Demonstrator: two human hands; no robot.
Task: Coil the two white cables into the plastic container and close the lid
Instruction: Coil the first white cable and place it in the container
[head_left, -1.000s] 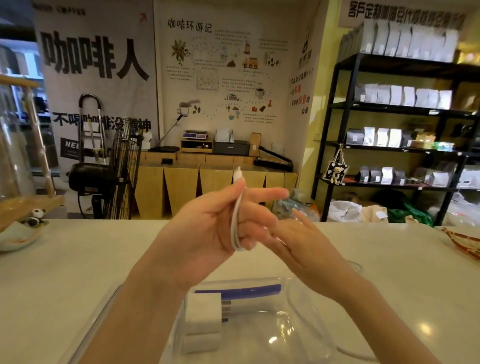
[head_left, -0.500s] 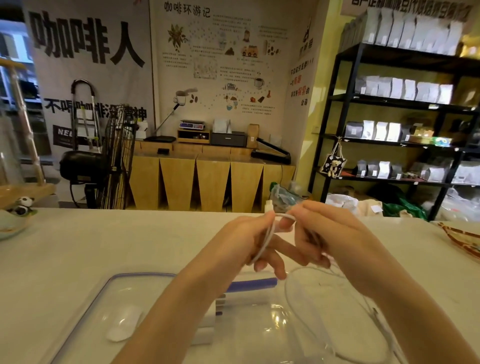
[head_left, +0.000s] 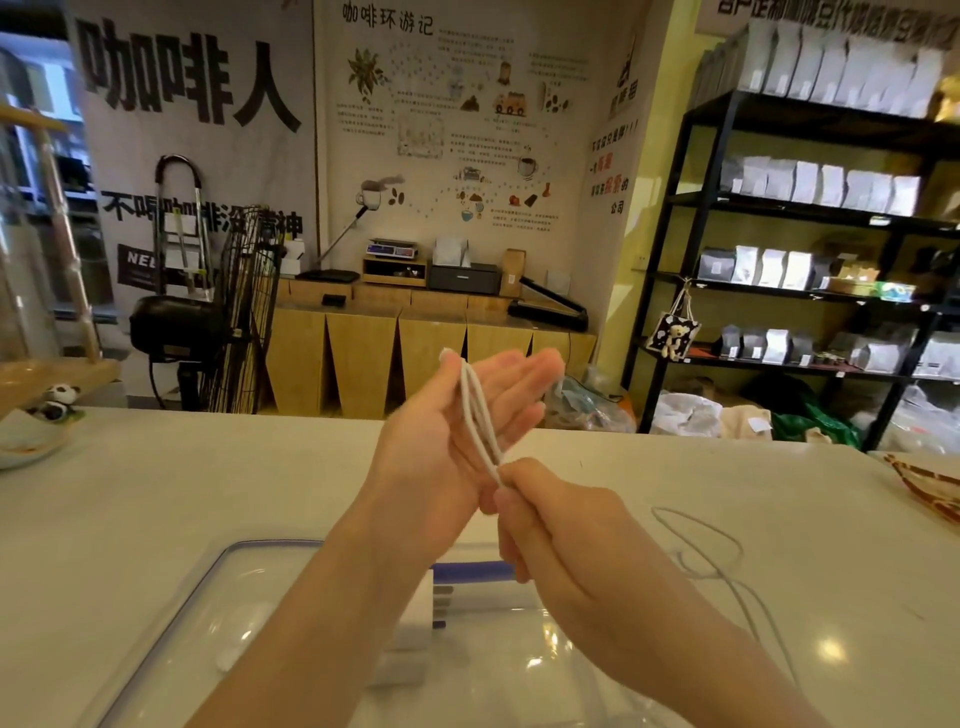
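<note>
A white cable (head_left: 475, 410) is wound in several loops lengthwise around my left hand (head_left: 457, 436), which is held up flat with the fingers straight, palm to the right. My right hand (head_left: 561, 530) pinches the cable just below the left palm. The cable's loose length (head_left: 696, 545) trails in a loop on the table to the right. Below my arms lies the clear plastic container (head_left: 498, 670) with a blue-edged lid (head_left: 244, 551) beside it on the left. White blocks and a blue strip (head_left: 467, 571) show inside the container.
The white table (head_left: 156, 509) runs across the view. A small dish with a panda figure (head_left: 52, 410) sits at the far left. A patterned tray edge (head_left: 930, 486) is at the far right. Shelves and a wooden counter stand behind.
My left hand has opened flat and risen, with more loops of cable around it. My right hand has dropped below the left palm, pulling the cable down.
</note>
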